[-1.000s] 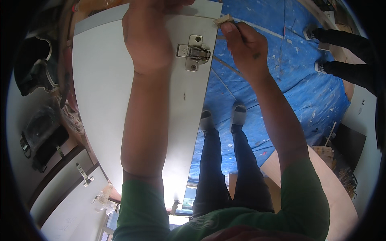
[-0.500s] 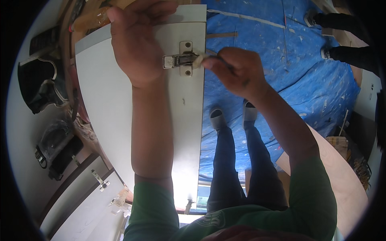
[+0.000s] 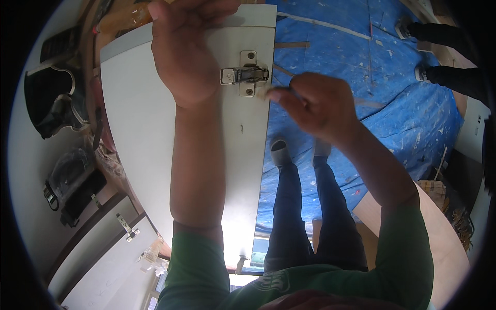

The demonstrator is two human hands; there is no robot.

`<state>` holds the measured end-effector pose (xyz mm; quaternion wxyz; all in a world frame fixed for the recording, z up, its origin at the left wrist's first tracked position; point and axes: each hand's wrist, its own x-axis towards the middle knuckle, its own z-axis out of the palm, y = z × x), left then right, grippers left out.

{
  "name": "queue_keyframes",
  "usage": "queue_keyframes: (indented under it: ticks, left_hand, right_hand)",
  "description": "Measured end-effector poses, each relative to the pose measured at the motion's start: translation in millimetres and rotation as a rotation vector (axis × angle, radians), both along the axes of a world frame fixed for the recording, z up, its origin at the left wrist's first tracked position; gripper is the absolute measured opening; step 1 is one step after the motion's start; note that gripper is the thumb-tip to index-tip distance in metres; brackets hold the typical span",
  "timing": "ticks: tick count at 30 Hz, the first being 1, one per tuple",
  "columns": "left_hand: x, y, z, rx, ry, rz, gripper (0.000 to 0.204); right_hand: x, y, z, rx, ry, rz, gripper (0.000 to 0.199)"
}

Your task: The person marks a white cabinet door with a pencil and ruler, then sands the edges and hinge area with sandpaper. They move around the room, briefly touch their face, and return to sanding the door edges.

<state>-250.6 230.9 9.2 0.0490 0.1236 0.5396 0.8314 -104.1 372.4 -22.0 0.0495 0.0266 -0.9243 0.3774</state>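
Observation:
A white panel [image 3: 139, 103] lies beneath my left arm, with a metal cabinet hinge [image 3: 247, 75] screwed on near its right edge. My left hand [image 3: 187, 59] rests by the panel's far end, left of the hinge, fingers stretched and thumb apart, holding nothing I can see. Just off the panel's right edge, my right hand [image 3: 324, 106] is closed, with a small pale-tipped thing [image 3: 265, 93] poking from its fingertips. That tip is blurred, sits slightly below and right of the hinge, and its kind cannot be made out.
Another hinge [image 3: 241, 264] is at the panel's near end. A blue sheet [image 3: 356, 119] covers the floor around my feet. Another person's legs [image 3: 447, 80] stand at far right. At left are a bottle [image 3: 123, 21], black gear [image 3: 51, 98] and another hinged panel [image 3: 111, 266].
My right hand has moved right and toward me, taking the pale tip off the hinge. The hinge's right part is now uncovered. My left hand keeps its place on the panel.

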Motion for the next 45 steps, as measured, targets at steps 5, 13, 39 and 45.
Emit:
queue_keyframes:
  ticks: [5, 13, 39, 45]
  left_hand:
    - [-7.3, -1.3, -20.5, -0.086, 0.034, 0.030, 0.072]
    - [-5.0, -0.8, -19.9, -0.067, 0.017, 0.025, 0.073]
    - [-24.5, -23.6, -26.0, -0.171, 0.095, -0.151, 0.091]
    - [-16.1, -13.0, -16.9, -0.269, 0.094, -0.097, 0.090]
  right_hand:
    - [-27.0, 23.2, -1.4, 0.081, 0.042, -0.106, 0.048]
    - [-14.1, 14.6, -9.5, 0.032, 0.060, -0.002, 0.048]
    - [-44.4, -4.9, -63.6, -0.484, 0.415, -0.153, 0.034]
    - [-73.0, 15.3, -61.7, -0.681, 0.286, -0.267, 0.030]
